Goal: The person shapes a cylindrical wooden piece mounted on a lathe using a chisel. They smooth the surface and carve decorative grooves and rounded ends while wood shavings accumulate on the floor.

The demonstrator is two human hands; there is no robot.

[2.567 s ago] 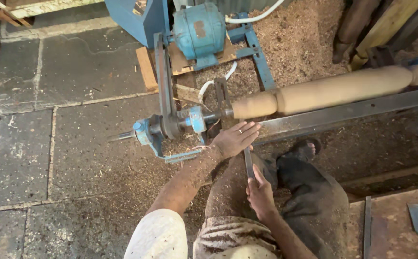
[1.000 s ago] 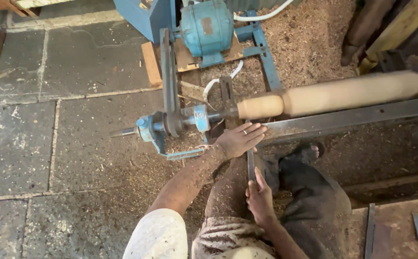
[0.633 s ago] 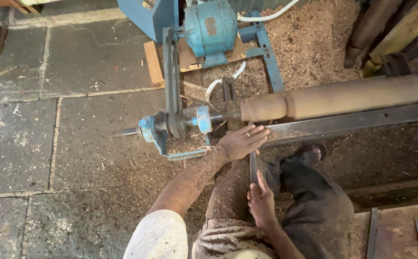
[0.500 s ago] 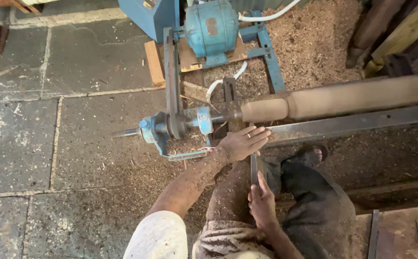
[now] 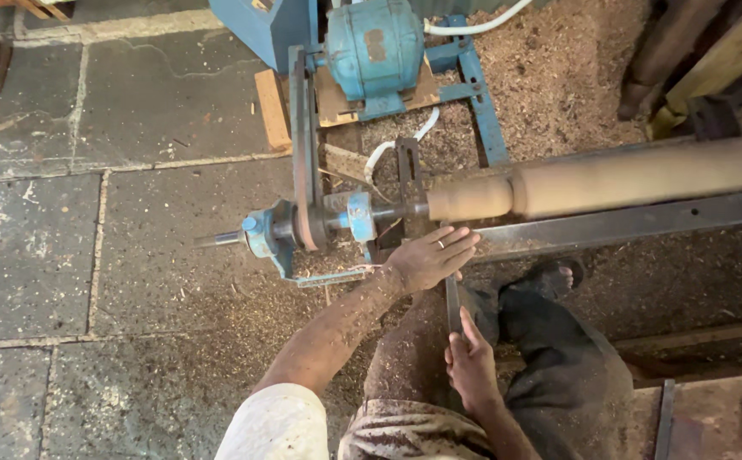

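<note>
Stone floor (image 5: 64, 255) fills the whole nine o'clock side, big grey slabs dusted with shavings, and sawdust (image 5: 558, 77) lies thick up at one o'clock. Across three o'clock runs the long wooden workpiece (image 5: 609, 179), a pale round spindle lying level, its narrower end pointing at centre; whether it is spinning cannot be told. Just below it, parallel, sits the dark steel rail (image 5: 643, 223). At twelve o'clock there's the blue motor (image 5: 375, 47) on its blue frame, with a dark belt (image 5: 303, 153) dropping straight down to the blue headstock (image 5: 303, 230) left of centre.

Now the person, seated at six o'clock, dark trousers (image 5: 550, 366) speckled with dust, one sandalled foot (image 5: 554, 274) tucked under the rail. Left hand (image 5: 429, 255) is at dead centre, palm down, fingers straight and pressed close together, laid over the upper end of the chisel (image 5: 452, 302), right beneath the workpiece's narrow end. Right hand (image 5: 471, 366) sits lower, at five o'clock from it, fingers wrapped round the chisel's lower end, thumb lying along the blade. The chisel stands almost vertical between both hands, its tip hidden under the left palm.
</note>
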